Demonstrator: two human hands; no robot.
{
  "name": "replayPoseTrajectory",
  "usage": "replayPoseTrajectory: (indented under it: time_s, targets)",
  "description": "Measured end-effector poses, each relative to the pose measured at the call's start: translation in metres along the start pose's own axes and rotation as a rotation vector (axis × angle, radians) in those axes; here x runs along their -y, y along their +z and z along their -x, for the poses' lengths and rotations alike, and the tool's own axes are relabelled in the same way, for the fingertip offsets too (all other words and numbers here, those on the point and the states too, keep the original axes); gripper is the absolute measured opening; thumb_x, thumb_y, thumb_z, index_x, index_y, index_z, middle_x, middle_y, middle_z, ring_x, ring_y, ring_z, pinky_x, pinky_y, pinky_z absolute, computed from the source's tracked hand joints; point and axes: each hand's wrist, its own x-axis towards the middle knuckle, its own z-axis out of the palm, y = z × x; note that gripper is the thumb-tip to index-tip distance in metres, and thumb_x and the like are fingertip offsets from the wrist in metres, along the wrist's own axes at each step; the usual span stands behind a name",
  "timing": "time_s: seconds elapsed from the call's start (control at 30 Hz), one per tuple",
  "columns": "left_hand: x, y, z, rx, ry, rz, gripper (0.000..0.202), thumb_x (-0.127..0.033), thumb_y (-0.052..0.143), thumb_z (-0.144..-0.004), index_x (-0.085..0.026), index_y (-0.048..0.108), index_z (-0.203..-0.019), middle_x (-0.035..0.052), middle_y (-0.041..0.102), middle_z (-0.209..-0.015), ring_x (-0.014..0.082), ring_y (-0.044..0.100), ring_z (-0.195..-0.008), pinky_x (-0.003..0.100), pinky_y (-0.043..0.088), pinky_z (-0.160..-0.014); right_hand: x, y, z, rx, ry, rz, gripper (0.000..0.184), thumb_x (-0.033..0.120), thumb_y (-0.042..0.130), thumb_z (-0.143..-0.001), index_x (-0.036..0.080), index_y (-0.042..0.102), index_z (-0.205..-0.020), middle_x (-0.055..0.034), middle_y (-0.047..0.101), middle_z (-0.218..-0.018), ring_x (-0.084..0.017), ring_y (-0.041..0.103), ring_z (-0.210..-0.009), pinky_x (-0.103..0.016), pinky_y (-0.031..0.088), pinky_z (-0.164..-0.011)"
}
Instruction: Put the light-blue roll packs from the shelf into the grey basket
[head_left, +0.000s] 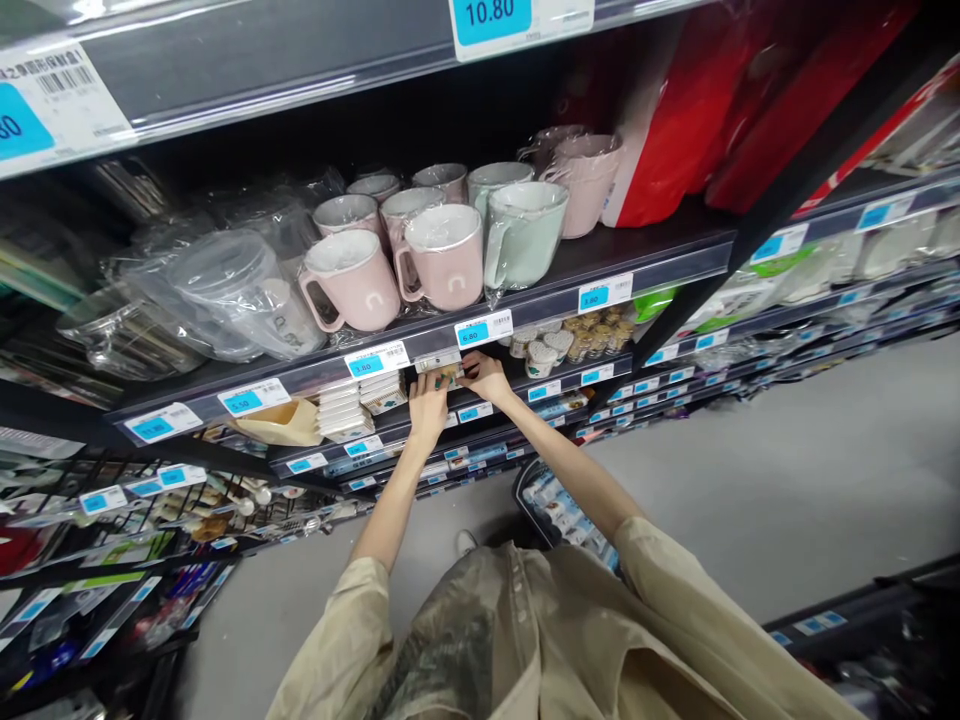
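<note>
Both my hands reach into the lower shelf, under the ledge of the mug shelf. My left hand [429, 405] has its fingers bent over a small pale pack [450, 372] with dark green marks. At the other end of this pack, my right hand [486, 382] pinches with thumb and fingers. The ledge and my fingers hide part of the pack, and its exact kind is too small to tell. Left of my hands stands a stack of white packs [346, 408]. To their right are small round lidded tubs [541, 358] and several clear tubs with tan contents [592, 338].
Above my hands, pink mugs [444, 255] and a pale green mug [525, 232] in plastic wrap line the shelf, beside clear plastic jugs [232, 280]. Red packages [682, 110] stand at the right. A dark basket [525, 490] with blue-white packs sits on the floor [750, 450].
</note>
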Motion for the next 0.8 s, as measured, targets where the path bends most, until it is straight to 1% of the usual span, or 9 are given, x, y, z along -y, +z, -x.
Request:
replayPoseTrajectory:
  time_s: [0.2,0.33,0.5,0.57,0.7,0.8]
  targets:
    - [0.005,0.004,-0.012,-0.011,0.016,-0.001,0.052,-0.005,0.048,-0.095,-0.023,0.07,-0.138,0.0169,0.066,-0.137,0.0349,0.057,-0.128,0.049,0.05,-0.101,0.005,0.01,-0.006,-0.093,-0.018,0.058,0.017,0.02,0.08,-0.077,0.023,0.066,-0.086,-0.0024,0.079,-0.092,-0.019,0.077,-0.075,-0.029,0.062,-0.072]
    - [0.004,0.004,-0.016,0.002,0.006,-0.005,0.053,-0.003,0.05,-0.093,-0.022,0.069,-0.139,0.0171,0.066,-0.135,0.0348,0.057,-0.129,0.048,0.05,-0.101,0.005,0.012,-0.007,-0.1,-0.01,0.067,0.016,0.019,0.079,-0.077,0.022,0.066,-0.086,-0.0026,0.079,-0.092,-0.019,0.077,-0.074,-0.029,0.062,-0.072]
    - [0.005,0.005,-0.011,-0.003,0.022,-0.001,0.053,-0.003,0.05,-0.093,-0.022,0.07,-0.138,0.0164,0.066,-0.133,0.0341,0.058,-0.128,0.047,0.051,-0.101,0.002,0.009,-0.002,-0.079,-0.021,0.039,0.018,0.019,0.08,-0.076,0.022,0.066,-0.087,-0.0021,0.078,-0.092,-0.018,0.077,-0.076,-0.028,0.062,-0.073]
    - [0.006,0.005,-0.01,-0.007,0.018,0.005,0.053,-0.003,0.049,-0.094,-0.022,0.069,-0.139,0.0162,0.067,-0.132,0.0339,0.058,-0.128,0.046,0.051,-0.101,0.002,0.009,-0.001,-0.08,-0.017,0.041,0.018,0.021,0.082,-0.077,0.022,0.067,-0.088,-0.0019,0.078,-0.091,-0.019,0.076,-0.075,-0.028,0.062,-0.073]
    - [0.007,0.006,-0.01,-0.024,-0.006,0.045,0.047,-0.007,0.047,-0.098,-0.021,0.07,-0.137,0.0168,0.066,-0.132,0.0333,0.058,-0.129,0.045,0.052,-0.101,0.002,0.01,-0.001,-0.088,-0.023,0.036,0.018,0.032,0.082,-0.081,0.023,0.069,-0.088,-0.0034,0.079,-0.092,-0.02,0.077,-0.077,-0.03,0.063,-0.076]
    - [0.008,0.008,-0.012,-0.027,-0.031,0.096,0.045,-0.007,0.049,-0.097,-0.02,0.069,-0.136,0.0168,0.065,-0.136,0.0323,0.056,-0.132,0.044,0.053,-0.104,0.003,0.01,-0.004,-0.079,-0.011,0.012,0.015,0.032,0.081,-0.083,0.023,0.068,-0.086,-0.0038,0.08,-0.091,-0.021,0.079,-0.081,-0.031,0.064,-0.078]
